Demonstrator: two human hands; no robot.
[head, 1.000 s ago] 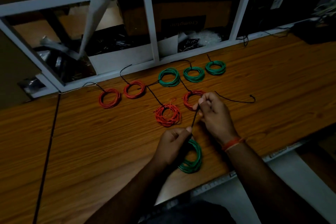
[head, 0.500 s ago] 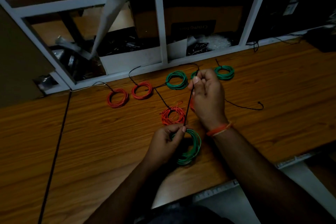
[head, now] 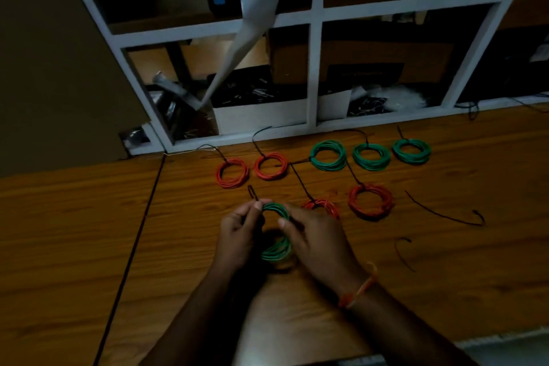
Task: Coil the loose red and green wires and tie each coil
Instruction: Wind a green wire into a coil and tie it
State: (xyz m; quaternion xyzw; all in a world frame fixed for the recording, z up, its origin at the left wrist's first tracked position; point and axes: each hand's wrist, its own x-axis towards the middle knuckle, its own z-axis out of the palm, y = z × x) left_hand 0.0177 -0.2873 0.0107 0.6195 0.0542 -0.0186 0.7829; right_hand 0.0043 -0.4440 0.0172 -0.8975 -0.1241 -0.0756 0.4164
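Observation:
Between both hands sits a green wire coil (head: 276,251) on the wooden table (head: 445,291). My left hand (head: 240,235) pinches a black tie string (head: 252,192) at the coil's top left edge. My right hand (head: 318,242) grips the coil's right side with curled fingers. Behind lie several tied coils: red ones (head: 233,173), (head: 271,166), (head: 371,201), a red coil (head: 322,205) partly hidden by my right hand, and three green coils (head: 328,155), (head: 371,156), (head: 412,151) in a back row.
Two loose black strings (head: 445,211), (head: 402,252) lie on the table to the right. A white shelf frame (head: 312,74) with boxes and clutter stands along the back edge. A dark seam (head: 133,249) crosses the table on the left.
My right hand came down from holding the string taut above the coil to the coil's right side. The left hand shifted to the coil's top with the string end. The camera tilted down.

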